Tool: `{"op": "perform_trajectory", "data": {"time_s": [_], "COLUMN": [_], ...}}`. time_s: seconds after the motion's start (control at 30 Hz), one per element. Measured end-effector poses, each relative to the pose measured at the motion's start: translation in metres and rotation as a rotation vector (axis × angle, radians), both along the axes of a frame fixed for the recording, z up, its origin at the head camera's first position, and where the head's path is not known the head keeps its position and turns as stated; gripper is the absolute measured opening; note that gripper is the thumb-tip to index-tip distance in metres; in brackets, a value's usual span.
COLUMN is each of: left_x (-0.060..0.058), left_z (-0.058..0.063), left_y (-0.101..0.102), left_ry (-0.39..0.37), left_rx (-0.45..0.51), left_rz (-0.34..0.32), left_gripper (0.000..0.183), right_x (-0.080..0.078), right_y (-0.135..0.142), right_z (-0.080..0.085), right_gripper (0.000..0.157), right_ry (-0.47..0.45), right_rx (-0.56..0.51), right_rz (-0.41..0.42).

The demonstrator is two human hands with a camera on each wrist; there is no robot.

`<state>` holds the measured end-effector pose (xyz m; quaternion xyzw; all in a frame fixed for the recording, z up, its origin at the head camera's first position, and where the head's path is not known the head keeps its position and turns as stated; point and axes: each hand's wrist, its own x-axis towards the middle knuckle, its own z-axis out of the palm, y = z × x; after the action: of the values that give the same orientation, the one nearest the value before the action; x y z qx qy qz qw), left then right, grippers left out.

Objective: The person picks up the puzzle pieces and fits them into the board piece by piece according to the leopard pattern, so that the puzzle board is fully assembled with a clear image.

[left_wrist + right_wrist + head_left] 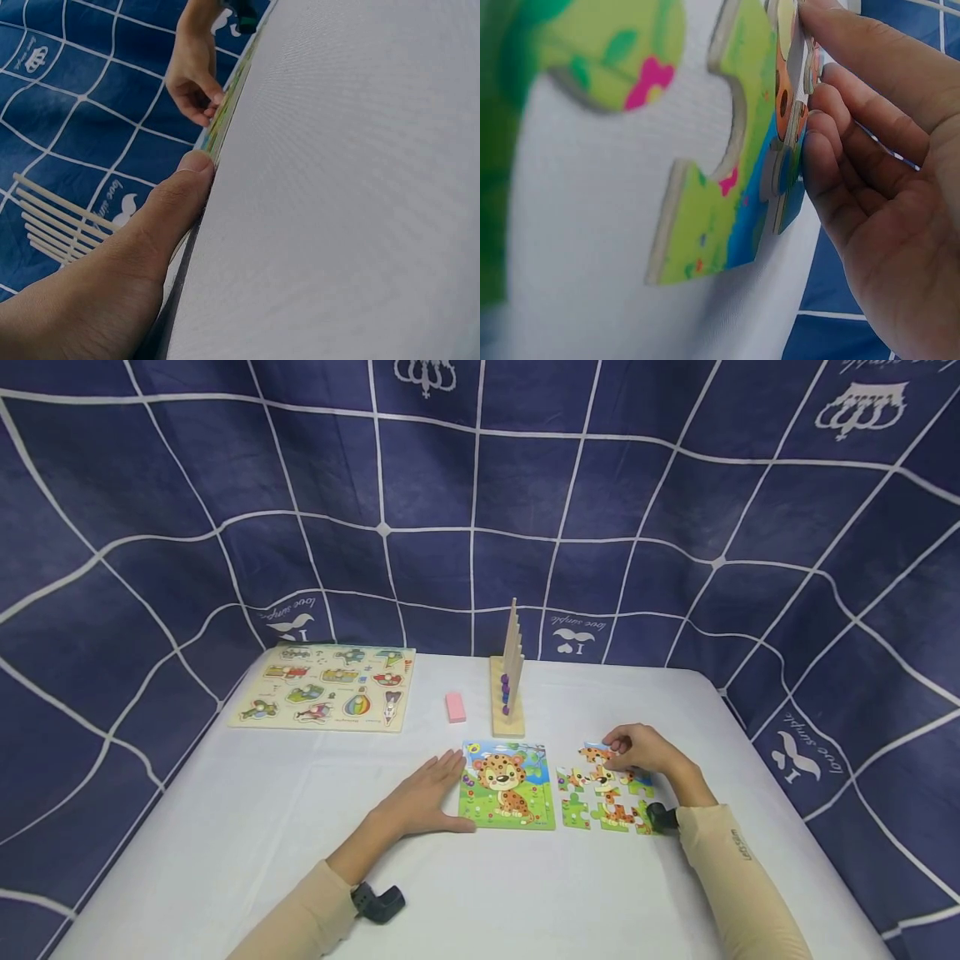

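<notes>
A square picture board of a cartoon leopard lies on the white table. My left hand rests at its left edge with fingers straight and thumb apart; in the left wrist view the thumb lies along the board's side. To the right of the board is a group of loose jigsaw pieces, partly joined, showing the same leopard. Over their upper part my right hand pinches a jigsaw piece between thumb and fingertips. Close in the right wrist view, a green and blue jigsaw piece lies beside the curled fingers.
Behind the board stands a wooden rack with upright sticks and purple beads. A pink block lies left of it. At the back left is a wooden vehicle puzzle board. A blue checked curtain surrounds the table.
</notes>
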<state>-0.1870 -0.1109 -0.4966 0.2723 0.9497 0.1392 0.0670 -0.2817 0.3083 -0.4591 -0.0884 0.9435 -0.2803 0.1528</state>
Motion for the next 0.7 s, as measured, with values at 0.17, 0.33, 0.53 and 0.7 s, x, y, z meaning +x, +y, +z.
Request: {"op": "perform_trajectory", "data": {"time_s": [0.17,0.33,0.53,0.7], "left_x": [-0.0006,-0.0008,-0.0004,-0.0003], "left_z": [-0.0022,-0.0015,-0.0004,-0.0017], "left_y": [0.0002,-0.0008,-0.0017,-0.0009], "left_ry": [0.005,0.006,0.009,0.003], "left_rx": [-0.013,-0.009,0.007,0.002], "left_rz": [0.003,-0.002,0.001,-0.004], "left_gripper": [0.118,0.118,0.117,0.118], "right_x": [0.0003,0.0026,0.0054,0.0073], "right_y": [-0.0001,-0.0003,-0.0021,-0.0027], "right_z": [0.0,-0.0003,0.0007,0.0004], "right_gripper": [0.044,0.042,0.041,0.042], "right_ry": [0.015,0.034,0.058,0.039], "right_rx": [0.005,-0.005,-0.021,-0.014], "right_rz": [0.025,0.021,0.016,0.004]}}
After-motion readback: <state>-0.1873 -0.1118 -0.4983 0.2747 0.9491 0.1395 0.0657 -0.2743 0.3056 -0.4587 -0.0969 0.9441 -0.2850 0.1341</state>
